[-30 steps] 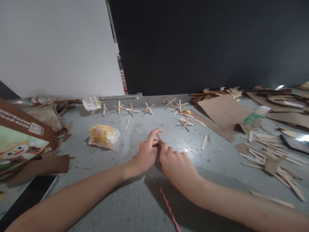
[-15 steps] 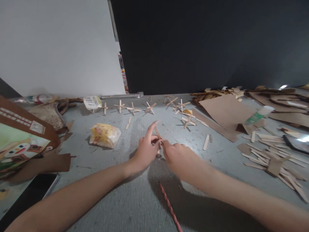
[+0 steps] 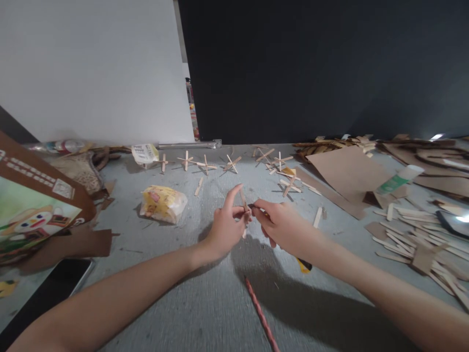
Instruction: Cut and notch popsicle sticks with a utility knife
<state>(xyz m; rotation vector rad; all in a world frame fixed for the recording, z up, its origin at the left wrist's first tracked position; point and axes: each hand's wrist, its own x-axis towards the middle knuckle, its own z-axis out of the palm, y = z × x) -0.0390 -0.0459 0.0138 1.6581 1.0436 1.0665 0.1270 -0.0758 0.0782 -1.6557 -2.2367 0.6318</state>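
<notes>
My left hand [image 3: 227, 226] pinches a wooden craft stick [image 3: 243, 195] between thumb and fingers, its index finger raised beside the stick. The stick's lower end shows below the fingers, close to the tabletop. In my right hand [image 3: 284, 222] is a slim yellow-and-black tool [image 3: 304, 265]. Its dark tip meets the stick near my left fingertips, and its yellow and black rear end sticks out below the wrist; most of it is covered by the hand. On the table in front of my hands lies a reddish twisted rod [image 3: 258, 308], like a pencil.
Several crossed-stick pieces [image 3: 231, 164] line the back of the grey table [image 3: 190, 303]. A yellow packet [image 3: 163, 203], a phone [image 3: 54, 293] and a brown paper bag [image 3: 40, 190] are left. Right are loose craft sticks [image 3: 436, 244], cardboard [image 3: 348, 171] and a glue stick [image 3: 399, 180].
My right hand has shifted slightly right, away from my left fingers, so the tool's dark tip and yellow rear end now show. The left hand keeps its pinch. The view has turned slightly left.
</notes>
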